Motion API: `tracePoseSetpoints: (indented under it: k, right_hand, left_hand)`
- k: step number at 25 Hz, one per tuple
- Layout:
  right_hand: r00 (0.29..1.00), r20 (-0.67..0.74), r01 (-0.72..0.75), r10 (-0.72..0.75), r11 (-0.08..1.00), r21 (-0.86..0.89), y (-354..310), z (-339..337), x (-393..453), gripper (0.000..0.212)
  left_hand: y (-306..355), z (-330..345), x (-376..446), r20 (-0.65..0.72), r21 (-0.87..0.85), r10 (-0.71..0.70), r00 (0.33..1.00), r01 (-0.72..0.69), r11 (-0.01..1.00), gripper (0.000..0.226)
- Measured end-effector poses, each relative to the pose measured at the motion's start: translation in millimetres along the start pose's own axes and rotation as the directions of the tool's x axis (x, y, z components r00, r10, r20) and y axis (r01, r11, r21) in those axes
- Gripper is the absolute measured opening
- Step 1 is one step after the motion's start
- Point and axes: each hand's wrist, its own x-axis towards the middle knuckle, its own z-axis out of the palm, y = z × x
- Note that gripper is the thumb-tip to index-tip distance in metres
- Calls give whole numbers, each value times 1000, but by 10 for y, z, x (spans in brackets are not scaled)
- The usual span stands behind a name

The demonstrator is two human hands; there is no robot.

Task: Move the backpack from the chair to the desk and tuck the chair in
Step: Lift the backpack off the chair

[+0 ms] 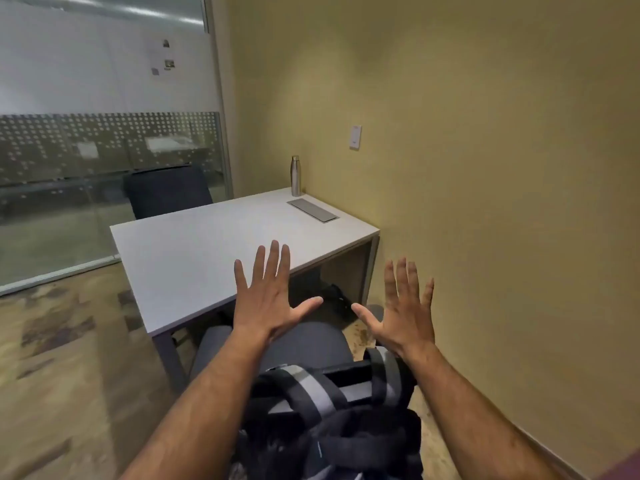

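Note:
A black backpack with grey-striped straps sits on a dark grey office chair just below me, the chair pulled out from a white desk. My left hand is held out flat above the chair seat, fingers spread, holding nothing. My right hand is raised beside it, also spread and empty, above the chair's right side. Neither hand touches the backpack. The lower part of the backpack runs out of view at the bottom.
A steel bottle stands at the desk's far corner next to a grey cable hatch. A second dark chair sits behind the desk by a glass partition. A yellow wall runs along the right.

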Motion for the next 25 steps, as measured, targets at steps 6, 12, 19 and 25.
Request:
tracePoseSetpoints:
  k: [6,12,19,25]
  right_hand:
    - [988,137,-66,67,998,-9,81,266,-333,109]
    - [974,186,-147,128,985,94,112,298,-347,106]
    - [941,335,-106,-40,908,406,162,312,-356,88]
    - [695,485,387,-531,845,370,246,113,-450,78]
  left_hand:
    - [35,393,-463,151,-7,12,988,-11,1000,117]
    - [53,574,-638,237,-106,-34,971,60,993,117]
    - [-55,706,-624,428,-500,155,890,91,861,88]
    - [-126,659,-539,523,-590,367,769,16,808,60]
